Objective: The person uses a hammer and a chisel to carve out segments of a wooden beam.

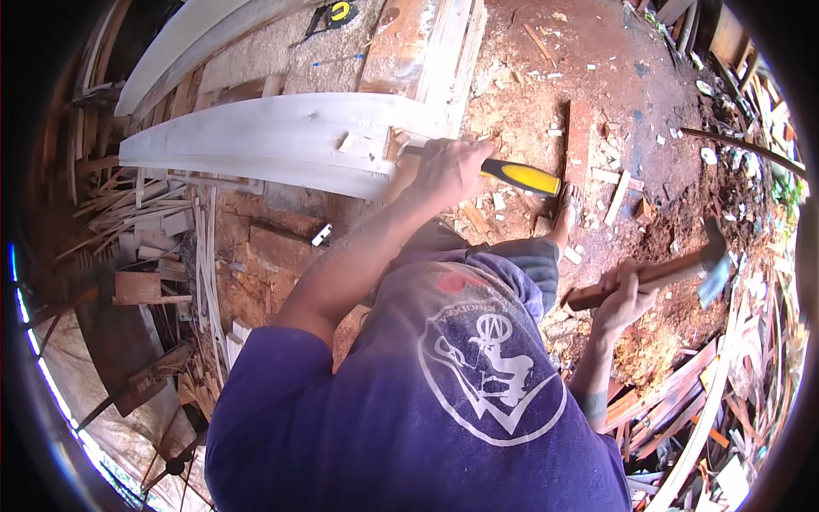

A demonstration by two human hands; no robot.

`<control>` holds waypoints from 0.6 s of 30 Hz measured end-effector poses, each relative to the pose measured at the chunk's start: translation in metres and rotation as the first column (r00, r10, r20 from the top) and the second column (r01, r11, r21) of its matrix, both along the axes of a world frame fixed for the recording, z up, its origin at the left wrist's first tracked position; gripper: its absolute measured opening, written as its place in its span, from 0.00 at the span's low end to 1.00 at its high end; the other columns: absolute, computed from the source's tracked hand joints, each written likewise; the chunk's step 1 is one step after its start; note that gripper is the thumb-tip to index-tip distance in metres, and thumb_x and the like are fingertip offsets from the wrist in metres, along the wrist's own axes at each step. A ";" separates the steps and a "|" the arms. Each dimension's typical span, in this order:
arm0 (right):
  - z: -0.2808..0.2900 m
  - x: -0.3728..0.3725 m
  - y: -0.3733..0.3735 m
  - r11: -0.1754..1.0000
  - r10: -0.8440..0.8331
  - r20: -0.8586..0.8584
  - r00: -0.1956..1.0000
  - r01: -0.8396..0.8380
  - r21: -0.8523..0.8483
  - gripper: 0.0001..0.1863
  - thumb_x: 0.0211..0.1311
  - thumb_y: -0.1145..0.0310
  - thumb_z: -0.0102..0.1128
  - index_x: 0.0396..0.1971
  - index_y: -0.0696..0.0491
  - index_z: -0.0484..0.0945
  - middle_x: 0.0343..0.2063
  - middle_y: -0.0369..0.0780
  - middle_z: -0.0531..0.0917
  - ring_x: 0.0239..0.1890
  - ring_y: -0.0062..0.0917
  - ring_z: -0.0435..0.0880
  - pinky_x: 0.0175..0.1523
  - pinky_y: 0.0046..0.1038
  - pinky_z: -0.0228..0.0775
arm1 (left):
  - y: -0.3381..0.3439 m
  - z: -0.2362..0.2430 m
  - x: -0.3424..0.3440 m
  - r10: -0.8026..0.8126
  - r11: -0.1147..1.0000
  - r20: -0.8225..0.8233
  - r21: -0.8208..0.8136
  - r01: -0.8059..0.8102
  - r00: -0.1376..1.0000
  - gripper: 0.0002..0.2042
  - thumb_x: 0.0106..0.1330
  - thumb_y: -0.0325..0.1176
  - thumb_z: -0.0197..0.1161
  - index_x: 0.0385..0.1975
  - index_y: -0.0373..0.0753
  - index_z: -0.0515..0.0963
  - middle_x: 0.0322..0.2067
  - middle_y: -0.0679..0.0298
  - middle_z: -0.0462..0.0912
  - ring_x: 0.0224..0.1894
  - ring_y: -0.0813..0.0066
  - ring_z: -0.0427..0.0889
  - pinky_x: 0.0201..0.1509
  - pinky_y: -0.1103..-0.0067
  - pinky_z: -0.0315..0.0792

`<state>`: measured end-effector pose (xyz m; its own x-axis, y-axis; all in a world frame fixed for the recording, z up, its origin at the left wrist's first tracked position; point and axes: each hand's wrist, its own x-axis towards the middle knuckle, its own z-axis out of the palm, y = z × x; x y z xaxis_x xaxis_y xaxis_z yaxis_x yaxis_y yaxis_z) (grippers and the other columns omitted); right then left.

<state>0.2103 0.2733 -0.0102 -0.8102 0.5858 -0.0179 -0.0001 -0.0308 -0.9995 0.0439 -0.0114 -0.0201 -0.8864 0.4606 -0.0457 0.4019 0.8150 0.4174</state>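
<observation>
My left hand grips a chisel with a yellow-and-black handle, laid sideways at the end of a long pale shaped board, where a small notch and loose chips show. The fingers partly hide the chisel's shank. Out to the right, apart from the board, my right hand is closed round the wooden handle of a hammer; its metal head is raised and slightly blurred. My bare foot rests on the ground beside a reddish wooden block.
A yellow-and-black tape measure lies on timber at the back. A second pale board is at top left. Piles of offcuts and slats line the left and the right. Chips and sawdust cover the ground.
</observation>
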 end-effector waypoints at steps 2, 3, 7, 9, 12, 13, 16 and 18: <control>-0.012 0.000 -0.014 0.999 -0.031 -0.103 0.994 0.032 0.013 0.05 0.61 0.77 0.50 0.29 0.51 0.75 0.13 0.33 0.72 0.12 0.12 0.66 0.15 0.19 0.60 | 0.002 0.000 -0.001 -0.015 1.000 -0.025 0.010 0.015 1.000 0.14 0.55 0.33 0.69 0.41 0.44 0.79 0.29 0.57 0.86 0.34 0.59 0.87 0.39 0.65 0.78; -0.037 0.006 -0.025 0.995 0.056 -0.139 0.989 -0.043 0.095 0.05 0.61 0.77 0.51 0.32 0.53 0.77 0.13 0.34 0.72 0.12 0.13 0.67 0.15 0.20 0.62 | 0.003 0.002 -0.001 -0.032 0.999 -0.052 0.010 0.033 0.998 0.14 0.54 0.33 0.68 0.41 0.44 0.80 0.29 0.57 0.86 0.34 0.59 0.88 0.39 0.65 0.79; -0.031 -0.004 -0.058 0.835 0.345 0.438 0.830 -0.485 0.262 0.07 0.63 0.76 0.56 0.40 0.59 0.76 0.16 0.40 0.76 0.14 0.25 0.73 0.19 0.30 0.68 | -0.012 -0.007 0.003 -0.079 0.992 0.167 -0.089 0.095 0.983 0.13 0.53 0.33 0.68 0.39 0.44 0.81 0.28 0.57 0.86 0.33 0.59 0.88 0.39 0.65 0.80; -0.034 -0.006 -0.051 0.847 0.306 0.479 0.823 -0.465 0.258 0.07 0.63 0.77 0.57 0.40 0.60 0.76 0.18 0.41 0.77 0.15 0.27 0.76 0.19 0.34 0.73 | -0.025 -0.007 0.011 -0.255 0.949 0.041 -0.183 0.258 0.966 0.11 0.53 0.32 0.68 0.37 0.43 0.82 0.26 0.58 0.86 0.32 0.60 0.88 0.38 0.65 0.81; -0.026 -0.011 -0.027 0.929 0.266 0.441 0.857 -0.350 0.119 0.03 0.63 0.74 0.57 0.33 0.54 0.73 0.16 0.35 0.74 0.12 0.17 0.71 0.14 0.25 0.68 | -0.025 -0.001 0.003 -0.180 0.981 0.026 -0.063 0.182 0.983 0.12 0.52 0.32 0.68 0.38 0.45 0.83 0.24 0.56 0.86 0.30 0.57 0.88 0.36 0.64 0.81; -0.026 -0.012 -0.017 0.943 0.256 0.438 0.861 -0.322 0.081 0.05 0.63 0.72 0.59 0.29 0.50 0.71 0.16 0.32 0.73 0.12 0.15 0.69 0.14 0.21 0.67 | -0.026 0.006 -0.001 -0.130 0.990 0.025 0.050 0.129 0.991 0.13 0.51 0.32 0.68 0.39 0.46 0.84 0.24 0.56 0.85 0.30 0.56 0.87 0.36 0.64 0.80; -0.019 -0.014 -0.001 0.963 0.136 0.408 0.903 -0.218 0.161 0.05 0.62 0.73 0.61 0.32 0.53 0.72 0.15 0.32 0.73 0.12 0.14 0.70 0.15 0.20 0.63 | -0.049 0.050 -0.024 0.319 0.668 0.157 0.662 -0.339 0.935 0.05 0.62 0.31 0.67 0.30 0.37 0.82 0.19 0.62 0.83 0.23 0.70 0.83 0.29 0.71 0.76; -0.014 -0.011 0.002 0.972 0.086 0.425 0.901 -0.170 0.162 0.03 0.60 0.75 0.57 0.30 0.55 0.72 0.19 0.34 0.74 0.17 0.17 0.71 0.21 0.25 0.62 | -0.079 0.098 -0.042 0.474 0.720 -0.198 0.647 -0.249 0.858 0.10 0.66 0.31 0.65 0.24 0.34 0.78 0.17 0.67 0.80 0.18 0.79 0.78 0.22 0.78 0.70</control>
